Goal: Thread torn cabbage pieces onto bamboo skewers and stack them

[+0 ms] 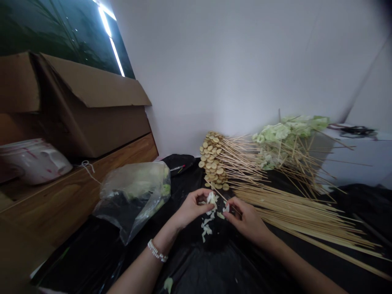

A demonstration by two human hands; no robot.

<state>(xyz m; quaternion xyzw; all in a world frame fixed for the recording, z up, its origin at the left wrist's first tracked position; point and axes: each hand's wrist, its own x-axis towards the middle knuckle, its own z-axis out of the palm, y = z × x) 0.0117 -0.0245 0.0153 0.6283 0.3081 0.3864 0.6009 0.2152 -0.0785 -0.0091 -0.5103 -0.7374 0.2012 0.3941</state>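
My left hand (197,207), with a beaded bracelet at the wrist, pinches pale leaf pieces (212,198) between thumb and fingers. A thin stick (219,193) slants between the two hands. My right hand (246,218) is closed around the stick's lower end, with a small white leaf piece (226,207) at its fingertips. Loose white leaf scraps (206,228) lie on the black plastic sheet (202,269) just below the hands. Beyond them is a stack of sticks tipped with round beige slices (212,159). Bare sticks (294,208) lie in a bundle on the right.
A clear plastic bag (134,192) with green leaves lies at the left. Skewered leaves (284,132) stand at the back right. A cardboard box (104,122) and a white container (36,161) sit on the wooden surface at the left. A pen (177,168) lies behind.
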